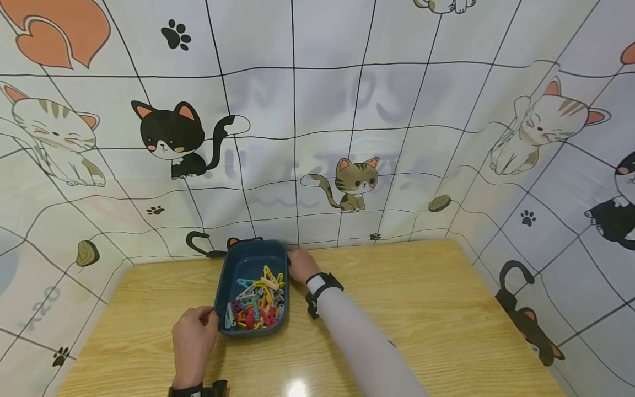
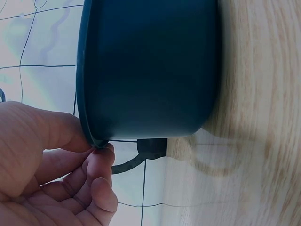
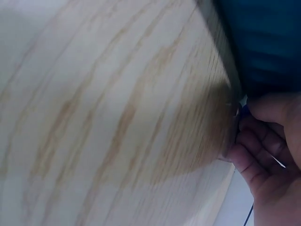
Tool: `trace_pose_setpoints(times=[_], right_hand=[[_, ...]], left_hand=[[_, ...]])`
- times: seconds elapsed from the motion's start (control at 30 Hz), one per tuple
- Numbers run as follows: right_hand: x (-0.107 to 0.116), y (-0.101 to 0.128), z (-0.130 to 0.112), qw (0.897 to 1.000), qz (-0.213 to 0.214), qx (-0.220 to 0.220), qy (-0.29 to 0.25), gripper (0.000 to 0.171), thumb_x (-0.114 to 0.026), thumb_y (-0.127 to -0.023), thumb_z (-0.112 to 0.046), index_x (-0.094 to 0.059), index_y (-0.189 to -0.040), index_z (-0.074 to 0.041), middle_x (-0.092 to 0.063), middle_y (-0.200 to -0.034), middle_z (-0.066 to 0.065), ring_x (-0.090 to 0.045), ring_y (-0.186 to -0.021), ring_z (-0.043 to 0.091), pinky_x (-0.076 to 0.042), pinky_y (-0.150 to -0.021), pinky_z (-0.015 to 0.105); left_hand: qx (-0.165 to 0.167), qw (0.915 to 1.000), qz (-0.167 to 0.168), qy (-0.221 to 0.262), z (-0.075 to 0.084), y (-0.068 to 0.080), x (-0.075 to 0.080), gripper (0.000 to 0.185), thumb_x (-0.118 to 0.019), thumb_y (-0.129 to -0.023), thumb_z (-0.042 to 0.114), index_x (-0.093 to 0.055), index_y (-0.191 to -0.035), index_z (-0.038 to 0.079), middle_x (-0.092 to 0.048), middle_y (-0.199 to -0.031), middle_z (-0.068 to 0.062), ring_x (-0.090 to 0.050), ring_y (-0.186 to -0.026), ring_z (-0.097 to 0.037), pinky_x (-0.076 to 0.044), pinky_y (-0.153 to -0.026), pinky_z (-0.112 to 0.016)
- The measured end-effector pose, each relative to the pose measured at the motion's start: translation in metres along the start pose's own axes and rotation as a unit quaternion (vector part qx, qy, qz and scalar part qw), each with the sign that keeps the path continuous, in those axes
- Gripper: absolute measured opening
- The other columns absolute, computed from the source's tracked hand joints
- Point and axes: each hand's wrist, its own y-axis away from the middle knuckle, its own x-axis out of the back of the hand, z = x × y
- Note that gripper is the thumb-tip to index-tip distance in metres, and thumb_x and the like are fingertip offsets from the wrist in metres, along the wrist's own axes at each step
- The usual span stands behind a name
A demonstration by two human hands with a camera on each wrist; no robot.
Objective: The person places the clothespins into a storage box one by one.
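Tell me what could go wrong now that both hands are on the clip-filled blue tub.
1. The left hand only pinches the thin rim of the blue tub; the hold may slip if it is lifted.
2. The right hand holds the opposite far corner, so uneven lifting could tilt the tub.
3. The colourful clips are heaped at the near end; a tilt might spill them onto the wooden table.

1 blue tub [image 1: 246, 263] — 1 pile of clothespins [image 1: 258, 304], uncountable — 2 hands.
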Motion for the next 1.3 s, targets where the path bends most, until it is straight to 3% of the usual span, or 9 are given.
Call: trace_pose_setpoints(times=[0.43, 0.73, 1.3], right_hand=[[-0.006, 0.002, 0.002, 0.999, 0.012, -0.001, 0.048, 0.008, -0.070, -0.095, -0.009, -0.078, -0.094, -0.007, -0.077, -0.096, 0.007, -0.072, -0.095, 0.024, -0.057, -0.087, 0.036], [-0.004, 0.004, 0.004, 0.995, 0.016, 0.004, 0.096, 0.007, -0.072, -0.092, -0.009, -0.077, -0.087, -0.007, -0.075, -0.088, 0.005, -0.072, -0.085, 0.020, -0.057, -0.075, 0.032], [0.009, 0.013, 0.009, 0.997, 0.019, 0.009, 0.072, 0.011, -0.073, -0.091, -0.010, -0.076, -0.080, -0.009, -0.072, -0.081, 0.001, -0.069, -0.077, 0.017, -0.055, -0.067, 0.030]], left_hand=[[-0.017, 0.9998, 0.008, -0.001, -0.001, 0.001, -0.001, 0.012, -0.067, -0.083, -0.003, -0.076, -0.086, -0.010, -0.067, -0.073, -0.017, -0.062, -0.062, -0.029, -0.051, -0.058, -0.044], [-0.007, 1.0000, 0.000, 0.001, 0.000, 0.000, 0.000, 0.012, -0.067, -0.084, -0.003, -0.076, -0.088, -0.010, -0.067, -0.075, -0.017, -0.062, -0.064, -0.028, -0.049, -0.058, -0.041], [0.011, 0.9998, -0.013, 0.001, 0.000, 0.000, 0.002, 0.013, -0.067, -0.085, -0.003, -0.076, -0.091, -0.010, -0.067, -0.076, -0.017, -0.061, -0.065, -0.027, -0.046, -0.057, -0.037]])
